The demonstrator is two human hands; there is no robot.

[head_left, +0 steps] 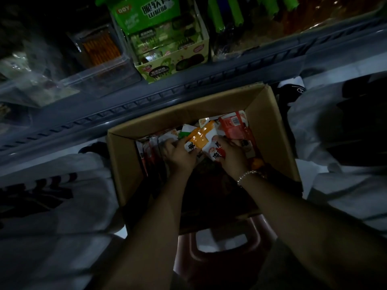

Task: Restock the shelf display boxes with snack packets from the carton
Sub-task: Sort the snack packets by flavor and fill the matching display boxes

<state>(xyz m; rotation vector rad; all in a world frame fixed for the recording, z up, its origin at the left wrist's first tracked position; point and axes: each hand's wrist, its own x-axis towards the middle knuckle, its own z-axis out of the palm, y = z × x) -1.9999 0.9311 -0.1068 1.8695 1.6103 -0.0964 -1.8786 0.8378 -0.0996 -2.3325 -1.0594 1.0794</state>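
Observation:
An open brown carton (pixel 123 162) sits below the shelf, holding several snack packets. Both my hands are inside it. My left hand (pixel 180 153) and my right hand (pixel 231 155) together grip a bunch of orange-and-white snack packets (pixel 200 138). A red packet (pixel 234 124) leans against the carton's far right side, and more red-and-white packets (pixel 149 147) stand at its left. On the shelf above stands a green display box (pixel 171 59) with green packets inside.
A clear plastic bin (pixel 100 51) with orange sticks sits left of the green box. The dark shelf rail (pixel 146 99) runs across above the carton. White bags (pixel 52 195) lie on both sides. A dark red stool (pixel 226 243) is under the carton.

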